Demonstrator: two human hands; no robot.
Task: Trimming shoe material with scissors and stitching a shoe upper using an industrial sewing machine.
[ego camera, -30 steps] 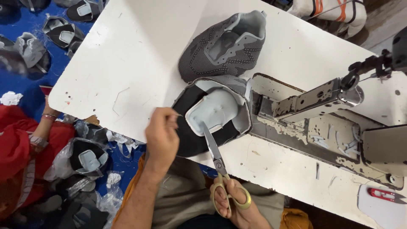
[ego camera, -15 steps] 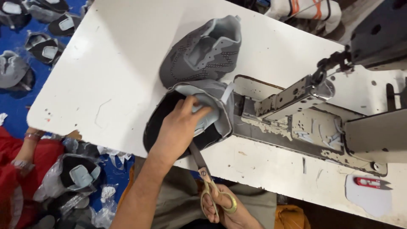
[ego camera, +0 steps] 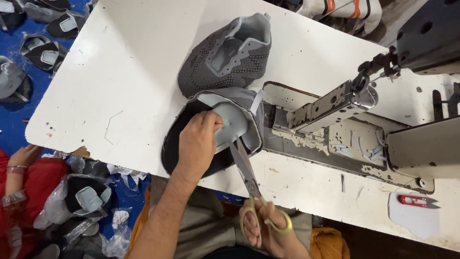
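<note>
my right hand (ego camera: 268, 228) sits lowest and nearest to me, fingers closed through the yellowish loops of the scissors (ego camera: 249, 184), whose blades run up and away until their tips reach the pale grey lining of the shoe upper (ego camera: 215, 132) at the near edge of the table. my left hand (ego camera: 196, 144) lies palm down on that upper, fingers curled and pressing the grey lining flat beside the blades; the dark outer material spreads out under my wrist and hangs a little over the edge of the white table (ego camera: 110, 81). just beyond it, touching or nearly touching, a second grey knit upper (ego camera: 225, 55) stands on the table with its opening facing up. to the right of both, the worn bed and post of a sewing machine (ego camera: 335, 124) stretches across, its dark head at the far right corner. a small red thread snip (ego camera: 419, 201) lies on a pale pad near the table's right edge. off to the left on the blue floor (ego camera: 9, 124) lie more cut uppers (ego camera: 43, 52), and another person's hand in a red sleeve (ego camera: 21, 158) shows at the left border.
</note>
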